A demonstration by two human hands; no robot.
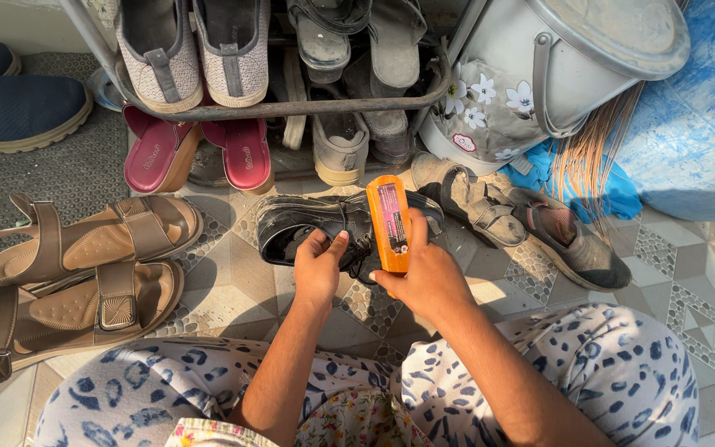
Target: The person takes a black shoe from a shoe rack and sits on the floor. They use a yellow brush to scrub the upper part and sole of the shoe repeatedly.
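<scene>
While the orange bottle (391, 223) is gripped upright in the closed fingers of the right hand (424, 277), the left hand (318, 269) is pressed, fingers curled, against the black shoe (324, 228) lying on its side on the tiled floor (688, 273). The bottle is held directly above the shoe. If it is squeezed too hard, excess contents could be spilled onto the floor or the patterned trousers (614, 364); the fill level cannot be determined. The shoe could be shifted if the left hand's hold is loosened. The grey lidded bin (556, 74) is closed; its contents are not visible. The shoe rack (291, 106) is loaded with slippers and sandals.
</scene>
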